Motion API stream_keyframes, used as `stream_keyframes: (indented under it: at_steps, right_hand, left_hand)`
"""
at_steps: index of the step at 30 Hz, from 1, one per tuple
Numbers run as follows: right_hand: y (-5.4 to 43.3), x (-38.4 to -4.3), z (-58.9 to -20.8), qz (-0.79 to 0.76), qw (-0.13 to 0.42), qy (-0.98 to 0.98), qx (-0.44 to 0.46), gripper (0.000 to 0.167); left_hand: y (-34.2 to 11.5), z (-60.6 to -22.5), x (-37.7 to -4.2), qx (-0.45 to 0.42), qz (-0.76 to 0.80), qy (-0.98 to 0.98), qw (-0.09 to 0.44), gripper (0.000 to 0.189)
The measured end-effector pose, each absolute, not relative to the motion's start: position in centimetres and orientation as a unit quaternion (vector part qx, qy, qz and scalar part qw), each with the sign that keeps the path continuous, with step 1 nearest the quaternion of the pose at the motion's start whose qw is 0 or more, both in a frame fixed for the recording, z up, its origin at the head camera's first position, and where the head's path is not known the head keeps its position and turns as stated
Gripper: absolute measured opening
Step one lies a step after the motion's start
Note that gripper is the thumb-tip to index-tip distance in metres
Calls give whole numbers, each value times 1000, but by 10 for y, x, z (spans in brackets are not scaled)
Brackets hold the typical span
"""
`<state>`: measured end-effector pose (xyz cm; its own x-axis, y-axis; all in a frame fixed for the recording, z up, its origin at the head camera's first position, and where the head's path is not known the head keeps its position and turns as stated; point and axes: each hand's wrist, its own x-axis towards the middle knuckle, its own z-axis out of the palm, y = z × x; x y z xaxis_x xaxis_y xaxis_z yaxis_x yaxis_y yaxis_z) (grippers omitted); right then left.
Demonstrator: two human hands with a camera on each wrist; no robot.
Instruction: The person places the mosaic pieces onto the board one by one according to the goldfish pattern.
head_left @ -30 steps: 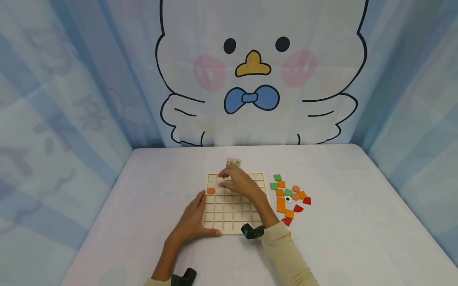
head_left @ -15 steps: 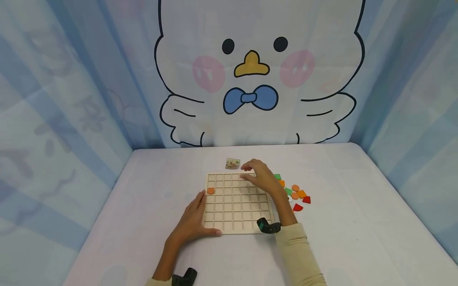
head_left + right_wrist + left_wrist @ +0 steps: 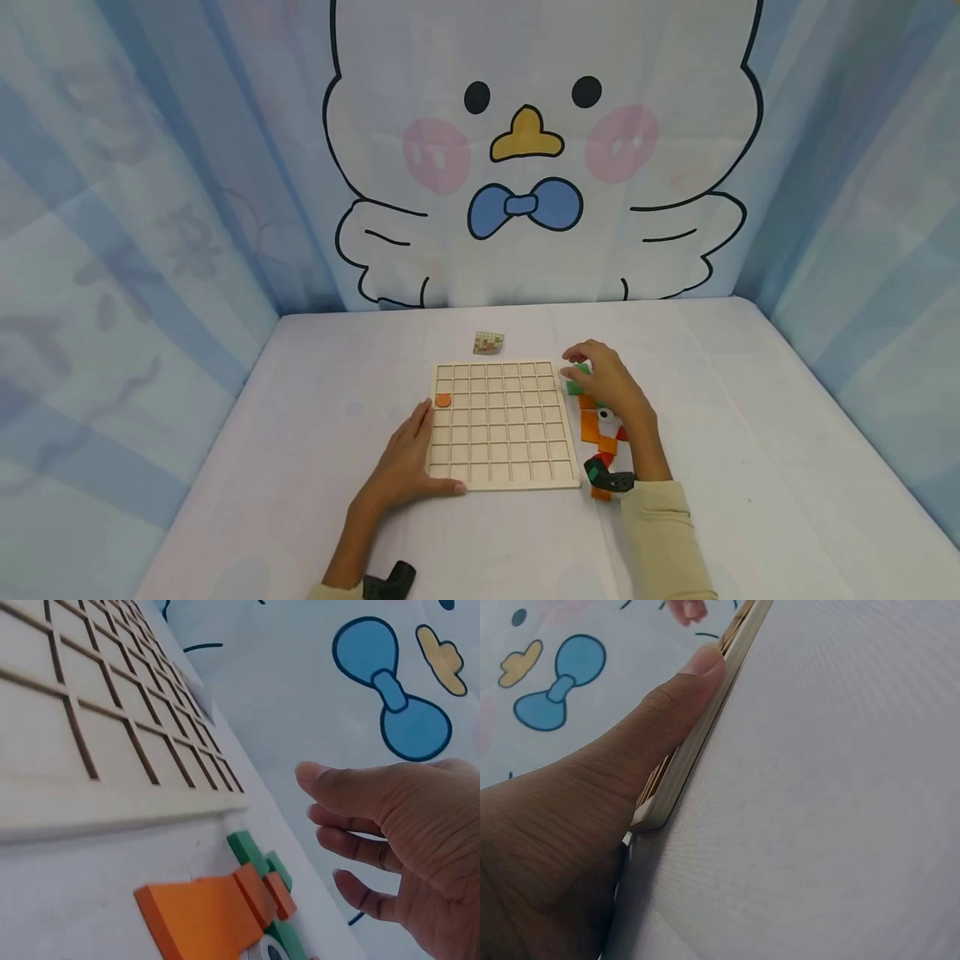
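Note:
A pale wooden grid board [image 3: 498, 429] lies on the table, one round orange piece [image 3: 443, 400] in a cell by its left side. My left hand [image 3: 401, 462] rests against the board's lower left corner, fingers straight along the left side; its thumb [image 3: 675, 697] touches the near edge in the left wrist view. Right of the board, my right hand [image 3: 611, 379] hovers over the loose pieces, fingers loosely bent and nothing between them. Beneath it are green pieces [image 3: 574, 388] and an orange piece [image 3: 202, 911]; others are partly hidden by the hand and arm.
Beyond the board's far edge lies a small patterned card or packet [image 3: 488, 342]. A black-and-white eye piece [image 3: 605, 414] and red pieces [image 3: 604, 459] lie among the orange ones. A printed curtain [image 3: 532, 258] stands behind the table.
My right hand has moved right, from above the board to over the loose pieces. The left hand has stayed at the board's corner, and the round orange piece keeps its cell.

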<state>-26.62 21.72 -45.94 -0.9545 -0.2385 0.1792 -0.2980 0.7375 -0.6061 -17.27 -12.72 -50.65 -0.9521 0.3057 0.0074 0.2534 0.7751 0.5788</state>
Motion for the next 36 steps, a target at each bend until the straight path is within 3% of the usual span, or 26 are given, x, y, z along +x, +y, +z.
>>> stream_keyframes:
  at_steps: [12, 22, 36]
  right_hand:
    - [261, -255, -463, 340, -8, -940, 32, 30]
    - [289, -251, -462, 329, -78, -941, 13, 28]
    - [292, -254, -473, 311, -74, -948, 8, 27]
  left_hand:
    - [-125, -505, -174, 144, 294, 944, 41, 136]
    - [-125, -505, -173, 140, 301, 942, 49, 137]
    - [-126, -504, -172, 144, 301, 942, 44, 136]
